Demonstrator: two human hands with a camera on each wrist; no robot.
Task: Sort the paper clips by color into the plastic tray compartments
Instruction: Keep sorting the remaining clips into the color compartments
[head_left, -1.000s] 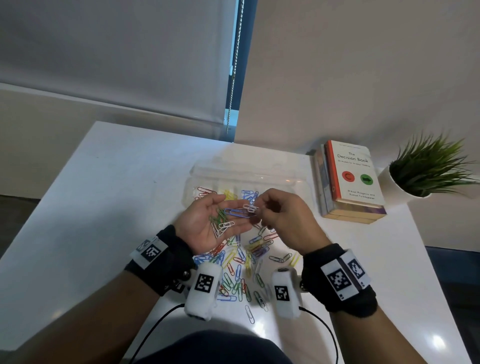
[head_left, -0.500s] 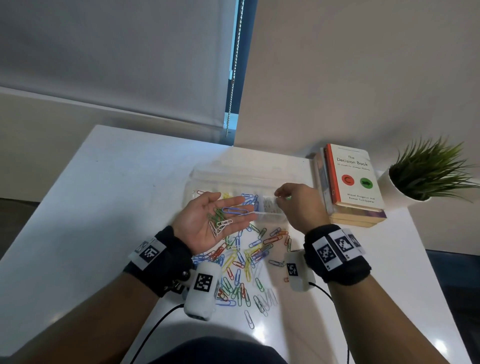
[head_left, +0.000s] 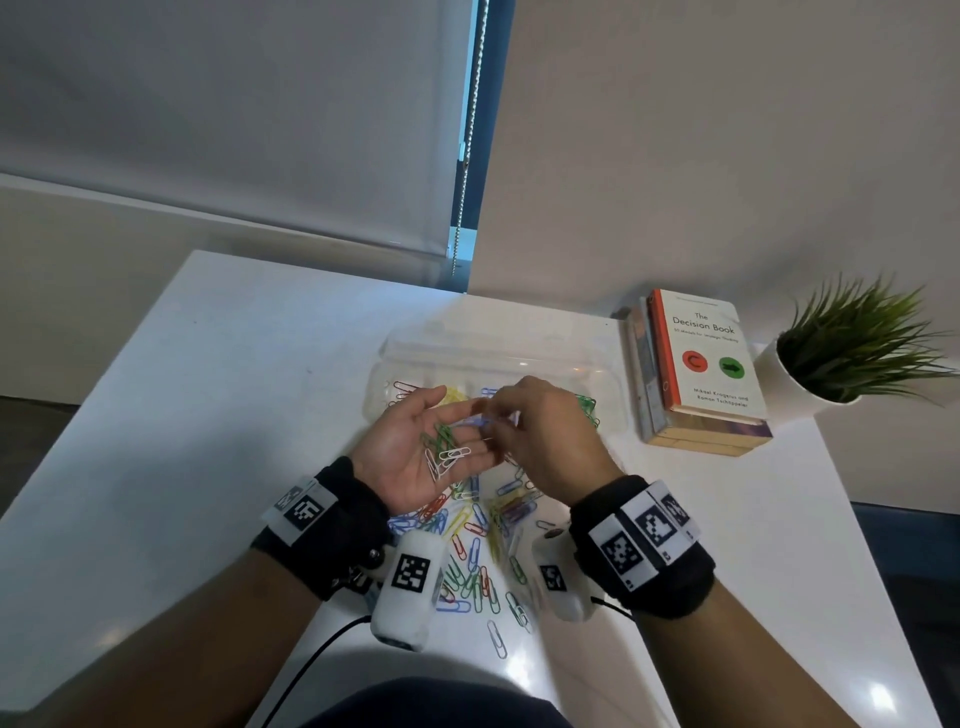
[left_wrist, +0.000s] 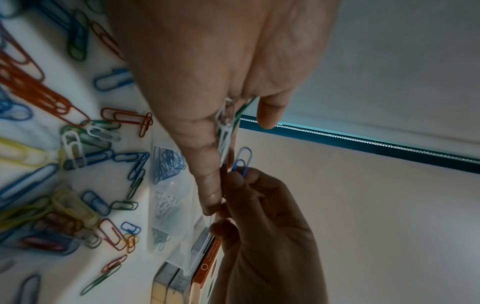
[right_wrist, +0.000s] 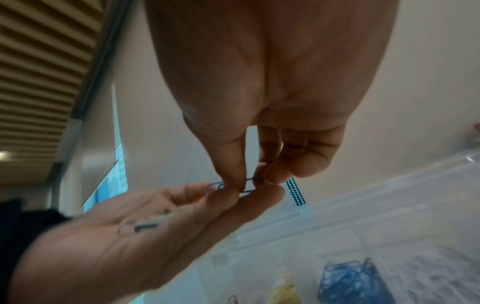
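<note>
Upturned left hand (head_left: 415, 457), fingers relaxed apart, serves as a holding palm; right hand (head_left: 540, 441) fingertips pinch a blue wire paper clip (right_wrist: 233, 186) for sorting.

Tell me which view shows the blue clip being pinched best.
The right wrist view: the right hand pinches the blue clip over the left hand fingertips. The left wrist view shows only its loop end. The head view shows a small blur.
</note>
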